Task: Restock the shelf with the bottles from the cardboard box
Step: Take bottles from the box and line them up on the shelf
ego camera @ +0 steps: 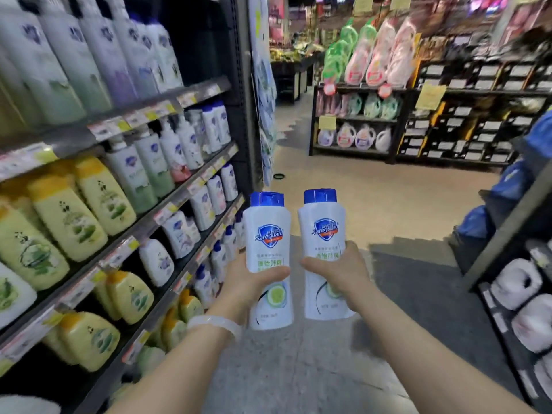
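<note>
Shelf unit (167, 204) fills the left side, several tiers, price tags along the edges, packed with bottles: pale green and purple pump bottles up top, yellow-capped cream bottles lower left, small white blue-capped bottles (216, 194) toward the aisle end. Aisle floor (373, 204) runs ahead, tan further off, grey near. Dark display rack (358, 121) across the aisle with pink and green refill pouches and round detergent jugs. Another rack at the right edge with white paper rolls (516, 282) and blue packs.

Two matching task bottles held upright side by side in mid-air over the floor, just right of the shelf, not touching it. Left bottle (267, 249): white body, blue flip cap, blue shield Safeguard logo, green label text, lime slice graphic low down. Right bottle (321, 243): same design. Narrow gap between them.

Left hand (248, 279) curled round the left bottle's middle, thumb across the front label. White band (215, 324) on that wrist. Right hand (337, 270) wrapped round the right bottle's middle, thumb over the front.
</note>
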The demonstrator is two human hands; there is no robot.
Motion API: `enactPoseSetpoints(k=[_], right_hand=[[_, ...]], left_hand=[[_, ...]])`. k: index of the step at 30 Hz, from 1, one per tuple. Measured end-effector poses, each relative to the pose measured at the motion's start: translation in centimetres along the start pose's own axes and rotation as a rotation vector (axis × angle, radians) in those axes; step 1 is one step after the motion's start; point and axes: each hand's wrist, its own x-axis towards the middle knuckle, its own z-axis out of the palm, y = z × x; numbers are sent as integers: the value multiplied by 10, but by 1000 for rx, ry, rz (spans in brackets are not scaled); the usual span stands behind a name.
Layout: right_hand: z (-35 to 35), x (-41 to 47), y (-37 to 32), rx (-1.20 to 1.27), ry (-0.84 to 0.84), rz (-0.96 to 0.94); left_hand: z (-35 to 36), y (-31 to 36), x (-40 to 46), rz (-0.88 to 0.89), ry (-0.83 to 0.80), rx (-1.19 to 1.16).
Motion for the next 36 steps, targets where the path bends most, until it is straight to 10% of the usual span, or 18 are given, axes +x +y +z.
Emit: enactPoseSetpoints(k=[13, 36], right_hand=[[-112, 133, -57, 1, -85, -84], [54, 610, -250, 78, -493, -352]], left_hand=[[132, 64, 94, 108, 61, -32], [64, 229, 541, 345, 482, -24]])
